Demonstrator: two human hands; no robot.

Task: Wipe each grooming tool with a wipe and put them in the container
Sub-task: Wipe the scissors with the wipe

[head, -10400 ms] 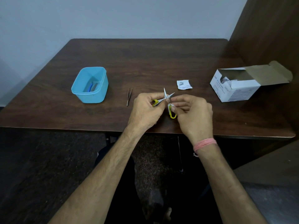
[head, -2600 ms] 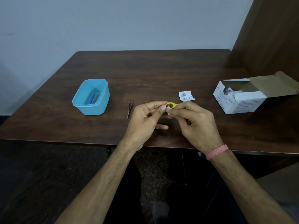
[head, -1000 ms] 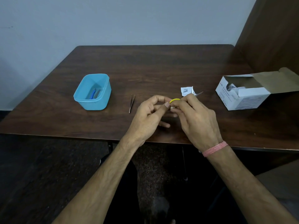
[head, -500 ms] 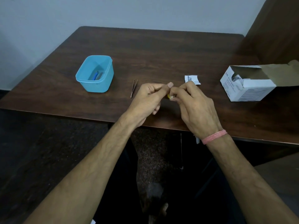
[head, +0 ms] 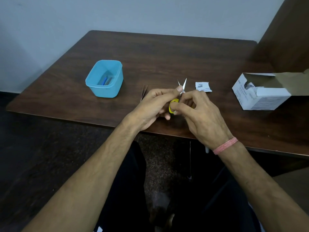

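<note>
Small scissors point(head: 182, 85) with yellow handles are held above the table's front edge, blades slightly apart and pointing away from me. My left hand point(head: 153, 106) pinches them near the pivot. My right hand point(head: 199, 113) grips the yellow handle loop; a bit of white wipe point(head: 174, 112) shows under its fingers. Thin tweezers point(head: 144, 91) lie on the table just left of my left hand, partly hidden by it. The blue container point(head: 105, 79) stands to the left, with a blue tool and a grey tool inside.
A torn white wipe sachet point(head: 202, 86) lies right of the scissors. An open white cardboard box point(head: 260, 96) of wipes stands at the right. The dark wooden table point(head: 167, 56) meets a brown panel on the right and a pale wall behind.
The scissors have been turned: the blades now stick up and away, slightly apart, where before only the yellow handle showed between my fingers. My hands stay together at the table's front.
</note>
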